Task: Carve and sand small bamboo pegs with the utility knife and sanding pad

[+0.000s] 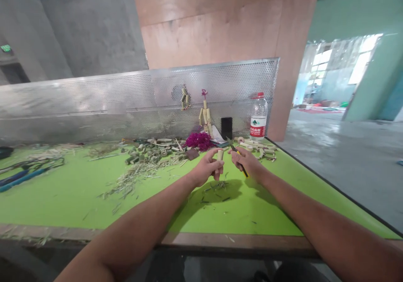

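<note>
You held a short bamboo piece (219, 156) in your left hand (206, 168), with your fingers closed around its lower part, above the green tabletop (63, 202). It looked light and stiff, maybe a bit slippery, so the low end seemed the best place for a firm hold. Your right hand (247, 164) was clenched on a thin yellow-and-black tool (244, 172), just beside the bamboo.
</note>
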### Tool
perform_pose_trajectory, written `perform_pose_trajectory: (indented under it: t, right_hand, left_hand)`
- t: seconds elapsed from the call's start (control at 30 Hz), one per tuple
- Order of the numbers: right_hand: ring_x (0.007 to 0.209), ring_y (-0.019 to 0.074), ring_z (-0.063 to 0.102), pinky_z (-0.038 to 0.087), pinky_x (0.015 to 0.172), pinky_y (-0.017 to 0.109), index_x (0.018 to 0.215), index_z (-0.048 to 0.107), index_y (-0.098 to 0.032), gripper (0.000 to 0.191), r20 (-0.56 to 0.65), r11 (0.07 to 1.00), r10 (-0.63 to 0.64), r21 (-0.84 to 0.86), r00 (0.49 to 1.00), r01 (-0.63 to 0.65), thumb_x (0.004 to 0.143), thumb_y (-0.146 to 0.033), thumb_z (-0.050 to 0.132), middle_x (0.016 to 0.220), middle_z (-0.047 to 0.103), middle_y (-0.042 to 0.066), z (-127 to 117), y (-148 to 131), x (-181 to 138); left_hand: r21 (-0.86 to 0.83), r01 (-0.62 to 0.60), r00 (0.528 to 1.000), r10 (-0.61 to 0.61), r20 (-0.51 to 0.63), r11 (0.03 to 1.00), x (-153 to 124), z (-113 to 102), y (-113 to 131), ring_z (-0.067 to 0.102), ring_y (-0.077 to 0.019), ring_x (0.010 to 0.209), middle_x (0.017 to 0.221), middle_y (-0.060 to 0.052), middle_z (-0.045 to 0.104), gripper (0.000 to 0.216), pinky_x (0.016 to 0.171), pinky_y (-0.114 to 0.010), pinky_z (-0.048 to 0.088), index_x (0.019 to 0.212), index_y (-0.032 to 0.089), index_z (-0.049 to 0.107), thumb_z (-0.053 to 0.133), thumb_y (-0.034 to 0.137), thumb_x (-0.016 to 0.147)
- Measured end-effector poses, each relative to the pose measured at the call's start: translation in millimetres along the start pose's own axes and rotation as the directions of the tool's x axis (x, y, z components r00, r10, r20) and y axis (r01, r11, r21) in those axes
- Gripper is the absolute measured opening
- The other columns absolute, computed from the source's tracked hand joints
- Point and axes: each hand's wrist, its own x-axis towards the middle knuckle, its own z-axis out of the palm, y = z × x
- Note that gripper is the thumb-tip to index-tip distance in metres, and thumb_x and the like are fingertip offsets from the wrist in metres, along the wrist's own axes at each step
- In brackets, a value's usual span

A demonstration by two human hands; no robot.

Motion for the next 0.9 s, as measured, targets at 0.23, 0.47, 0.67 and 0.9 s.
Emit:
perform_pose_trajectory:
  t: [0.23,0.47,0.67,0.9]
  right_hand:
    - [0.068,0.0153,0.052,0.035,0.060,0.026,0.092,0.058,-0.019,0.038,0.020,0.869,-0.163,-0.470,0.986,0.153,0.094,-0.053,0.042,0.074,0.057,0.000,3,-2,-6]
    - [0.062,0.0146,0.051,0.028,0.056,0.025,0.088,0.057,-0.019,0.039,0.206,0.696,-0.163,-0.669,0.965,0.260,0.097,-0.052,0.038,0.071,0.058,0.001,12,-9,-14]
    - [0.060,0.0151,0.050,0.023,0.054,0.025,0.088,0.057,-0.019,0.040,0.187,0.564,-0.162,-0.788,0.969,0.246,0.098,-0.051,0.036,0.071,0.059,0.003,12,-6,-14]
    - [0.062,0.0166,0.053,0.022,0.054,0.026,0.091,0.057,-0.019,0.039,0.169,0.479,-0.160,-0.848,0.972,0.227,0.099,-0.049,0.033,0.073,0.063,0.004,14,-7,-14]
  left_hand:
    - [-0.034,-0.036,0.999,0.036,-0.007,0.999,-3,-11,-9,0.061,-0.0127,0.048,0.066,0.002,0.065,0.082,0.051,-0.025,0.051,0.138,0.017,0.034,0.077,0.042,0.073]
    - [-0.068,-0.030,0.999,0.027,-0.041,0.997,-3,-11,-6,0.070,-0.0195,0.067,0.073,-0.006,0.069,0.094,0.066,-0.031,0.056,0.144,0.009,0.031,0.081,0.039,0.070]
    - [-0.040,-0.035,0.997,0.032,-0.075,0.999,-3,-10,-6,0.067,-0.0180,0.058,0.064,-0.003,0.066,0.101,0.061,-0.031,0.055,0.148,0.005,0.025,0.080,0.040,0.071]
    - [0.005,-0.029,0.995,0.029,-0.093,1.000,-3,-9,-2,0.066,-0.0166,0.058,0.066,-0.002,0.065,0.093,0.062,-0.032,0.056,0.149,0.005,0.027,0.076,0.034,0.076]
